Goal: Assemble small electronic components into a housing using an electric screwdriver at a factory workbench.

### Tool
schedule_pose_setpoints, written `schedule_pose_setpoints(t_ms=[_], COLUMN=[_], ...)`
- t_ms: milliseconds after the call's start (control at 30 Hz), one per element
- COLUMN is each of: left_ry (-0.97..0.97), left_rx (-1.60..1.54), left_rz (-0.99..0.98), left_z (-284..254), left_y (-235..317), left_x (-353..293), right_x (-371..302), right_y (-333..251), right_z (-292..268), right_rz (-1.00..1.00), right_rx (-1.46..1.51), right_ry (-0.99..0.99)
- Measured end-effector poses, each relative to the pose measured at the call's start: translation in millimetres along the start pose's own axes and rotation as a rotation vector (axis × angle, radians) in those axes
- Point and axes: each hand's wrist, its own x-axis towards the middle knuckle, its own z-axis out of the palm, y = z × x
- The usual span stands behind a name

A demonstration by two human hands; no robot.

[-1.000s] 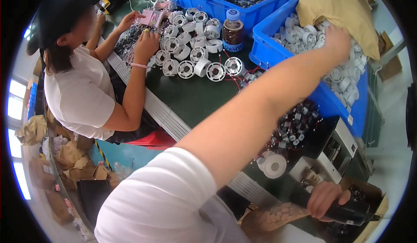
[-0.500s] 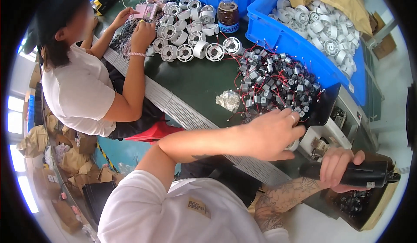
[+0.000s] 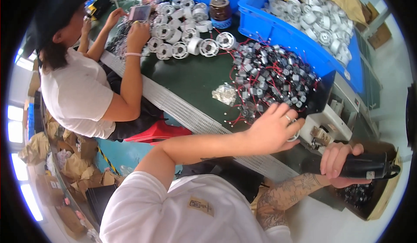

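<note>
My left hand [image 3: 276, 130], with a ring on one finger, is curled around a white round plastic housing [image 3: 295, 136]. Only a bit of its rim shows past the fingers. My right hand [image 3: 341, 162] grips a black electric screwdriver [image 3: 369, 165] by its body. The tool lies almost level, its front end toward the left hand and a loop at its back end. Beyond my left hand spreads a heap of small silver motors [image 3: 273, 76] with red and black wires. A crumpled piece of foil [image 3: 224, 94] lies beside the heap.
White wheel-like housings [image 3: 180, 30] cover the far table beside a bottle [image 3: 220, 9]. A blue bin [image 3: 278, 32] holds more housings. A metal fixture [image 3: 325, 128] stands beyond my hands, and a box of dark small parts [image 3: 373, 208] sits at right. A co-worker [image 3: 78, 78] works at left.
The whole view has shifted slightly. My left hand has tilted, its fingers a little more raised around the white housing. The right hand keeps its grip on the electric screwdriver.
</note>
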Motion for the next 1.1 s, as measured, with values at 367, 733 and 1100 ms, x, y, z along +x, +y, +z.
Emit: schedule_pose_setpoints(t_ms=[367,733,1100], left_ry=[-0.197,0.147,0.243], left_rx=[0.038,0.201,-0.342], left_rz=[-0.244,-0.451,-0.439], left_z=[-23,-71,-72], left_y=[20,-101,-84], left_x=[-15,15,62], right_x=[-8,10,5], right_y=[-3,5,-3], right_z=[-5,8,6], right_rz=[0.002,-0.062,-0.091], right_rx=[0.040,-0.056,-0.188], right_ry=[0.046,0.204,0.247])
